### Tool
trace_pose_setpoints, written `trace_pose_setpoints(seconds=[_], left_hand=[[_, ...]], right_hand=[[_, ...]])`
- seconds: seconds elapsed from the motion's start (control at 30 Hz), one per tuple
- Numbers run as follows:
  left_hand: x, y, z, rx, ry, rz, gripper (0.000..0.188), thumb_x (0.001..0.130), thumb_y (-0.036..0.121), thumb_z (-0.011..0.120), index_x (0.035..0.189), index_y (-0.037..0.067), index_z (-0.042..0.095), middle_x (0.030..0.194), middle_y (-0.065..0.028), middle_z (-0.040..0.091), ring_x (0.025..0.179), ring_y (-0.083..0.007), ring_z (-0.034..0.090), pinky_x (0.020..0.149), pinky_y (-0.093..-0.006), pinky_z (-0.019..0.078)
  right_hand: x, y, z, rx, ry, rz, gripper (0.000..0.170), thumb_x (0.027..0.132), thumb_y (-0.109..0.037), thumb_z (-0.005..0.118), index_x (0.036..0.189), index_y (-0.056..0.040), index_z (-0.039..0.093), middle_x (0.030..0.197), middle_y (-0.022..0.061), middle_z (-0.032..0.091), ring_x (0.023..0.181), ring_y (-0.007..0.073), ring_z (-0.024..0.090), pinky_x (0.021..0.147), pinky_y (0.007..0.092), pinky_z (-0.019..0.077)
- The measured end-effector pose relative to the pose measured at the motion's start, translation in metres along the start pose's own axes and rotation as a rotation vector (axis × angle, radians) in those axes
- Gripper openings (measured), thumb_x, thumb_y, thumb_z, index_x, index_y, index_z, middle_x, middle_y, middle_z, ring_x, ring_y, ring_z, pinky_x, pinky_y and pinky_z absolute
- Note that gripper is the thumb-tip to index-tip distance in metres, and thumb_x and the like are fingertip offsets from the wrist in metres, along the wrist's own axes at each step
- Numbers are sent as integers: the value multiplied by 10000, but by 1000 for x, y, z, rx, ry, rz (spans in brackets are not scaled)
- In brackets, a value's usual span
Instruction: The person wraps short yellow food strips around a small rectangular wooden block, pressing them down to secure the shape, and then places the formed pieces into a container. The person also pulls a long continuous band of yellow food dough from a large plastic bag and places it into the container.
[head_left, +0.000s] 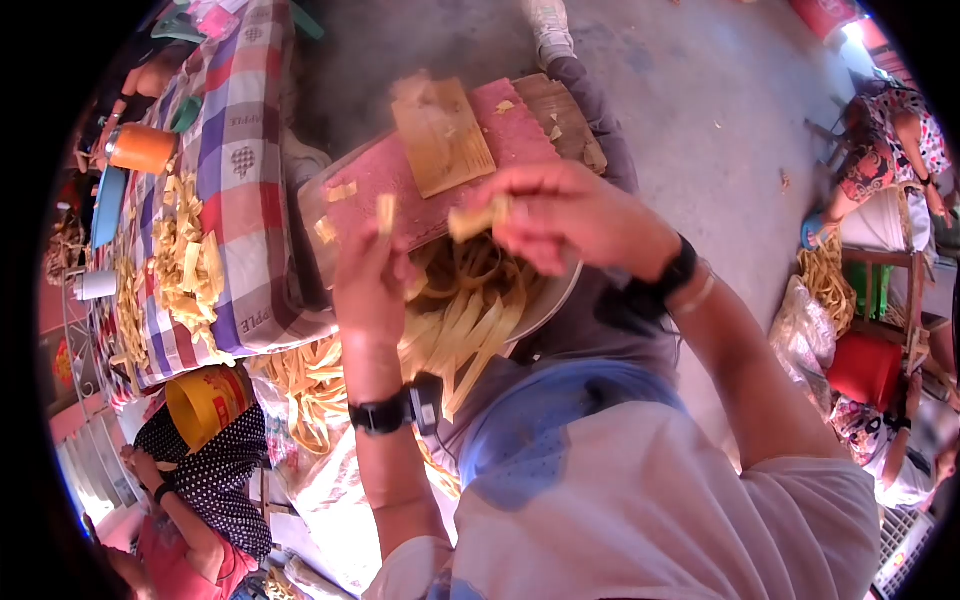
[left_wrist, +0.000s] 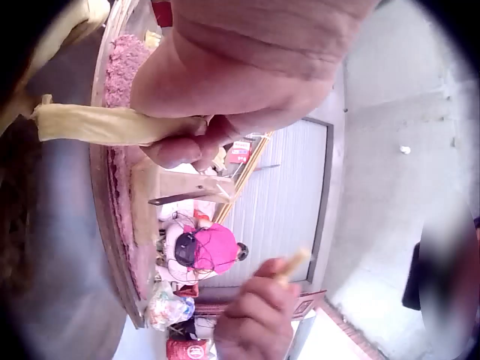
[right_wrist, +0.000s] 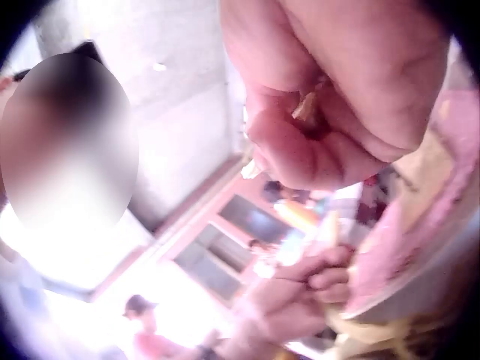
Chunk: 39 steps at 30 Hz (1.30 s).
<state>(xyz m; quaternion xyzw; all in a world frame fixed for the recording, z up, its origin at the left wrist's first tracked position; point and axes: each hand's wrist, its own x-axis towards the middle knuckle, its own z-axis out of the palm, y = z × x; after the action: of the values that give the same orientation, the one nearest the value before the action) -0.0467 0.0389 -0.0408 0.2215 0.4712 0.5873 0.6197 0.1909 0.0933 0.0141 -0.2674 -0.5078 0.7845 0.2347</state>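
Observation:
The left hand (head_left: 372,280) pinches a pale yellow strip (head_left: 386,212) between thumb and fingertips; in the left wrist view that strip (left_wrist: 97,125) sticks out sideways from the fingers. The right hand (head_left: 570,222), a short way to the right, has curled fingers round another pale yellow piece (head_left: 470,222); a bit of it (right_wrist: 306,107) shows inside the curled fingers in the right wrist view. Both hands are apart, above a bowl (head_left: 560,300) of long yellow strips (head_left: 470,325). Beyond them a wooden block (head_left: 443,135) lies on a pink board (head_left: 370,180).
At the left stands a table with a checked cloth (head_left: 240,190), heaps of yellow strips (head_left: 190,260) and an orange container (head_left: 140,148). A person with a yellow bag (head_left: 208,405) sits at lower left. More people and a red bucket (head_left: 864,368) are at the right.

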Motion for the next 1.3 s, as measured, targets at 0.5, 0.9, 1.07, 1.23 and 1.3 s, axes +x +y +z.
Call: trace_pose_setpoints(seconds=[0.5, 0.9, 1.07, 1.23, 1.3], left_hand=[[-155, 111, 48, 39, -358, 773, 312, 843, 75, 579, 1135, 27, 483, 792, -22, 445, 493, -79, 343, 434, -223, 302], [-123, -2, 37, 1108, -174, 79, 137, 874, 27, 501, 1002, -3, 537, 820, -195, 607, 739, -306, 634, 645, -348, 483], [-108, -32, 49, 891, -233, 117, 117, 878, 50, 509, 984, 5, 533, 791, -197, 616, 704, -367, 617, 609, -361, 479], [-88, -2, 50, 1147, -317, 37, 152, 869, 166, 579, 947, 37, 598, 689, -160, 598, 632, -265, 606, 565, -304, 450], [-65, -6, 38, 1011, -287, 124, 208, 888, 229, 570, 915, 29, 622, 689, -88, 611, 641, -156, 600, 572, -287, 452]], right_hand=[[-63, -43, 111, 629, -623, -849, 231, 928, -119, 503, 966, 109, 508, 750, 191, 555, 635, 347, 568, 507, 354, 441], [-30, 29, 19, -1506, 255, -706, 330, 837, -149, 610, 1159, -87, 574, 884, 75, 628, 767, 304, 613, 671, 354, 497], [-36, 67, 44, -669, 224, -303, 185, 835, -145, 593, 997, -57, 602, 810, 127, 622, 741, 317, 613, 641, 376, 481], [-40, 74, 27, -876, 60, -17, 213, 878, -165, 566, 754, 4, 605, 633, 124, 588, 613, 265, 587, 585, 353, 453], [-46, 64, 41, -603, -116, 19, 198, 877, -164, 579, 774, 3, 613, 628, 94, 590, 597, 206, 568, 566, 328, 447]])
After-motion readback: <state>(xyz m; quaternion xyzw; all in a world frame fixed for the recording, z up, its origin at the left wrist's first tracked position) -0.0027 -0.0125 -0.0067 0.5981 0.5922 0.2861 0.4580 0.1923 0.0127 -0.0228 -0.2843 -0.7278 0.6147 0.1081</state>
